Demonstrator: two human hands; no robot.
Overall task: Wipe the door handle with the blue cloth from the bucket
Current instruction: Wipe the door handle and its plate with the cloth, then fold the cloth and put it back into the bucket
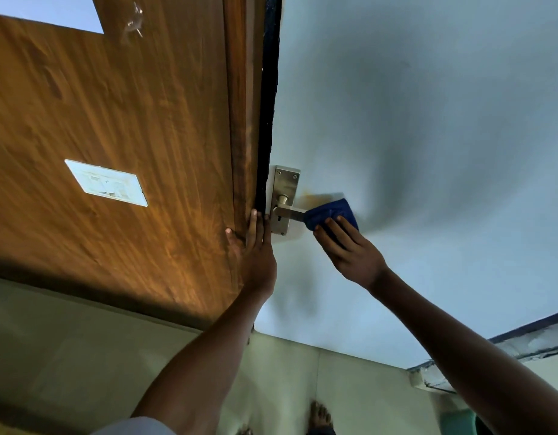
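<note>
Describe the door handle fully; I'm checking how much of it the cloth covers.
The door handle is a brushed, silver-coloured metal lever on a tall screwed backplate with a keyhole below, mounted on the pale blue door by its edge. The lever points right, roughly level. Its outer end is wrapped in the blue cloth held by the right hand; the inner part shows bare.

Cloth on handle end — switch plate left.
</note>
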